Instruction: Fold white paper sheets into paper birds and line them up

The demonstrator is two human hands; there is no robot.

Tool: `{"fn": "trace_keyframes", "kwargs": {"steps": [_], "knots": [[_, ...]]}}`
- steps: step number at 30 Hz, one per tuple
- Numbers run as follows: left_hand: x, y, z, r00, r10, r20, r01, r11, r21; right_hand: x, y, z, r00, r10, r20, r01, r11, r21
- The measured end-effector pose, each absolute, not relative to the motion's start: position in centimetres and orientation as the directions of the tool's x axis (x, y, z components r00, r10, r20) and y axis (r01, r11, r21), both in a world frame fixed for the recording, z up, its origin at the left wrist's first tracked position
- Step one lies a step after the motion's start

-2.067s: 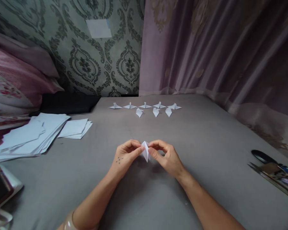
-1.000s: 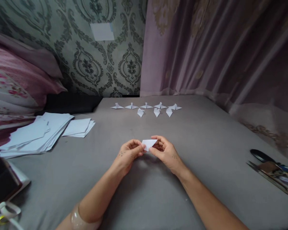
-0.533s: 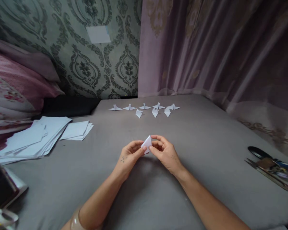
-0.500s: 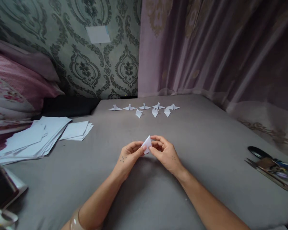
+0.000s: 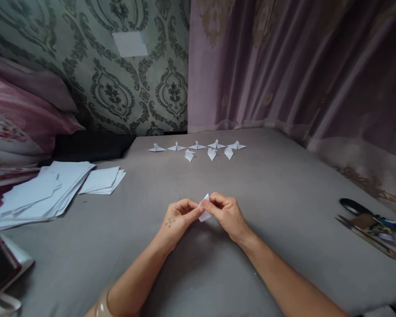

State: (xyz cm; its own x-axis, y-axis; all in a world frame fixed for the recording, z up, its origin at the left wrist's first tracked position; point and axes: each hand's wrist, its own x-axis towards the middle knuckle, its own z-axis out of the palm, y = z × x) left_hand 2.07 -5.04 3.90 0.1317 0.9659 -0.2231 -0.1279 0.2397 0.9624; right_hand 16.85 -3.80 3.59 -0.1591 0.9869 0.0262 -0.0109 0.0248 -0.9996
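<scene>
A small folded piece of white paper (image 5: 204,216) is pinched between my two hands above the grey cloth surface (image 5: 198,273). My left hand (image 5: 180,220) grips its left edge between thumb and fingers. From the other side, my right hand (image 5: 226,216) presses its thumb across the paper, close to the left thumb. The paper's pointed tip shows above the thumbs; part of it is covered by the fingers. Farther back stands a row of several folded paper birds (image 5: 196,145), and in front of them lie three smaller folded paper pieces (image 5: 211,154).
At left lie a stack of white paper sheets (image 5: 42,191), smaller square sheets (image 5: 100,180) and a black folded item (image 5: 89,145). A dark device (image 5: 0,262) sits at the lower left. Scissors (image 5: 369,237) and other small tools lie at right. A curtain (image 5: 251,66) hangs behind.
My right thumb has moved left and over the paper, nearer the left thumb. The paper has turned a little and sits slightly lower. The whole view has shifted slightly.
</scene>
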Motion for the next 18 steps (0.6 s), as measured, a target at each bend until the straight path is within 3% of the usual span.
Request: {"fn": "trace_keyframes", "kwargs": {"steps": [9,13,15,18], "knots": [[1.9,-4.8,3.2,0.195,0.947,-0.256,-0.135,0.285,0.949,16.5,-3.7,3.8,-0.083,0.986,-0.146,-0.183,-0.159,-0.97],[1.8,-4.4,2.5,0.206,0.927,-0.313,-0.184,0.35,0.918,17.1,-2.9,2.9,-0.14,0.959,-0.246,-0.233,-0.273,-0.933],[1.6,-4.0,2.0,0.172,0.924,-0.342,-0.25,0.377,0.892,17.7,-2.3,2.3,-0.136,0.949,-0.284,-0.208,-0.308,-0.928],[1.1,-3.0,1.6,0.109,0.931,-0.348,-0.391,0.362,0.846,18.4,-1.5,1.5,-0.065,0.975,-0.211,-0.076,-0.216,-0.973]]}}
